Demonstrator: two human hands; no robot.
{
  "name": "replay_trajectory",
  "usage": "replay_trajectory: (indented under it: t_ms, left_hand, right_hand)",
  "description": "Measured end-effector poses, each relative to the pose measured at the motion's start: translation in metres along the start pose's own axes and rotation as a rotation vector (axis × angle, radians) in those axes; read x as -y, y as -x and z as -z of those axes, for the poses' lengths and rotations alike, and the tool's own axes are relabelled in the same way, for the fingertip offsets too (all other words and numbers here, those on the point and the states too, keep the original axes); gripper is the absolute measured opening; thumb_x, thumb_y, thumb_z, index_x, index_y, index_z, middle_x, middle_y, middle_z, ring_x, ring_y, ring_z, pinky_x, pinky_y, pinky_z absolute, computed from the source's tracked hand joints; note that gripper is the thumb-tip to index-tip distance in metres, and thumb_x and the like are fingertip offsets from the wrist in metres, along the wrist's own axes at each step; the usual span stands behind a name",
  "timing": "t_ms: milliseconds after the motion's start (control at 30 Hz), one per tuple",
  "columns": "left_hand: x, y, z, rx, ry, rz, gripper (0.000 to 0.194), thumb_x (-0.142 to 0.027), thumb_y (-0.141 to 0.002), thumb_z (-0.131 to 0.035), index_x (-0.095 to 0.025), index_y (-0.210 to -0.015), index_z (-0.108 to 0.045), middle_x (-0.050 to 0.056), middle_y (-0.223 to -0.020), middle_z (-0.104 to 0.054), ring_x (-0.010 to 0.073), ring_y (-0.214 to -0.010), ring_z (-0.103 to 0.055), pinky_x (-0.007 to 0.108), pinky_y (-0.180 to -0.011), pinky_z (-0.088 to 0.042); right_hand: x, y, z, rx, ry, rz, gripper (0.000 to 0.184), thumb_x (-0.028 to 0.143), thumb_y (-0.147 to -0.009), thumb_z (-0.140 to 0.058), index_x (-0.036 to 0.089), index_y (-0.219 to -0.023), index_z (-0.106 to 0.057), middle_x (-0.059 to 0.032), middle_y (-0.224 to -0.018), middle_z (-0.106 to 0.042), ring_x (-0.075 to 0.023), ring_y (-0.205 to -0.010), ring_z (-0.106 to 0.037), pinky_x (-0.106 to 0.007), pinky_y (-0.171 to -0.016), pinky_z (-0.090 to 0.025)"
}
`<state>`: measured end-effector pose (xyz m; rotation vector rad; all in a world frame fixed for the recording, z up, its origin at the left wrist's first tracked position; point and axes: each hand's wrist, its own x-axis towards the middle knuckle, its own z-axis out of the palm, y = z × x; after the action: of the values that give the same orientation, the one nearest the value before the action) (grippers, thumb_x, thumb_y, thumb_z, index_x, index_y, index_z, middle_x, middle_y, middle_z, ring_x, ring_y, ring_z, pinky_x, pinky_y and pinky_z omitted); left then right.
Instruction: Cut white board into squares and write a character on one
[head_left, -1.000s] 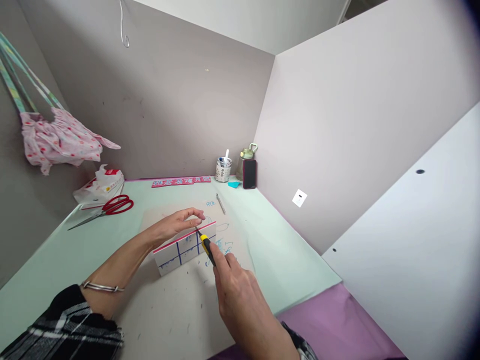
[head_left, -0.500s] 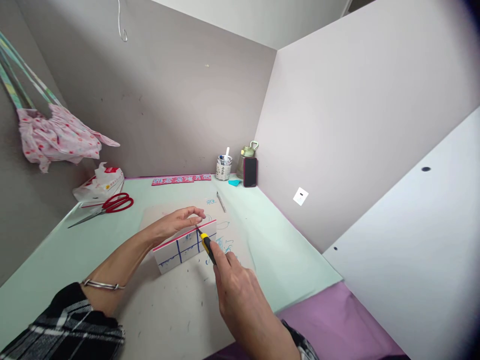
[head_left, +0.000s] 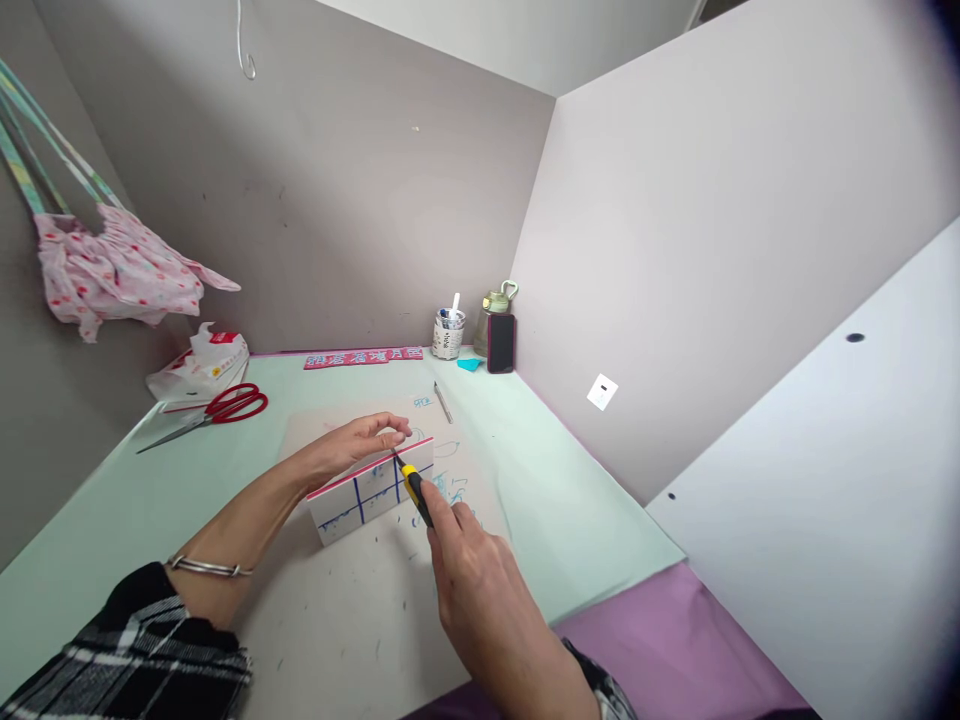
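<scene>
A white block [head_left: 367, 495] with a red top edge and blue grid lines stands on a scuffed grey mat [head_left: 352, 600]. My left hand [head_left: 352, 447] rests along its top, fingers curled over the far right end, steadying it. My right hand [head_left: 480, 580] grips a yellow and black utility knife [head_left: 414, 490], whose blade tip touches the block's upper right part near a blue line.
Red scissors [head_left: 225, 407] and a white plastic bag [head_left: 199, 365] lie at the left. A pen cup [head_left: 448, 336], a bottle [head_left: 493, 305], a dark phone [head_left: 500, 343] and a pen [head_left: 442, 402] sit near the back corner. A pink cloth bag [head_left: 112, 275] hangs on the left wall.
</scene>
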<state>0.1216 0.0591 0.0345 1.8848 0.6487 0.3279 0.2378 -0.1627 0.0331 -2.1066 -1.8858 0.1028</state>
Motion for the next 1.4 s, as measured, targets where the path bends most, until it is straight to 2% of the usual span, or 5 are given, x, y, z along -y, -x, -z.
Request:
replay_trajectory:
  t_ms: [200,533,1400]
  left_hand:
    - [0.002,-0.001,0.0,0.011,0.008,0.001,0.051,-0.064,-0.085,-0.057,-0.026,-0.118,-0.064,0.005,-0.15,-0.05,0.0291,-0.14,-0.042,0.045,-0.118,-0.03]
    - [0.007,-0.004,0.001,0.024,0.004,0.004,0.054,-0.067,-0.083,-0.057,-0.026,-0.118,-0.064,0.006,-0.152,-0.048,0.0308,-0.142,-0.04,0.046,-0.119,-0.028]
    - [0.011,-0.004,-0.002,0.023,0.033,0.012,0.054,-0.067,-0.083,-0.057,-0.026,-0.118,-0.063,0.005,-0.149,-0.052,0.0302,-0.14,-0.042,0.042,-0.116,-0.034]
  right_hand:
    - [0.0,0.0,0.0,0.005,0.011,0.002,0.069,-0.005,-0.088,-0.038,0.016,-0.153,-0.027,-0.0144,-0.112,-0.064,-0.026,-0.086,-0.07,-0.041,-0.074,-0.059]
    - [0.001,-0.001,0.001,0.035,-0.004,-0.014,0.072,-0.006,-0.087,-0.038,0.017,-0.154,-0.025,-0.0145,-0.114,-0.063,-0.0286,-0.088,-0.07,-0.044,-0.075,-0.059]
    - [-0.003,0.0,-0.005,0.0,-0.008,0.013,0.071,-0.005,-0.088,-0.039,0.016,-0.154,-0.025,-0.0138,-0.108,-0.064,-0.0276,-0.083,-0.069,-0.042,-0.07,-0.058]
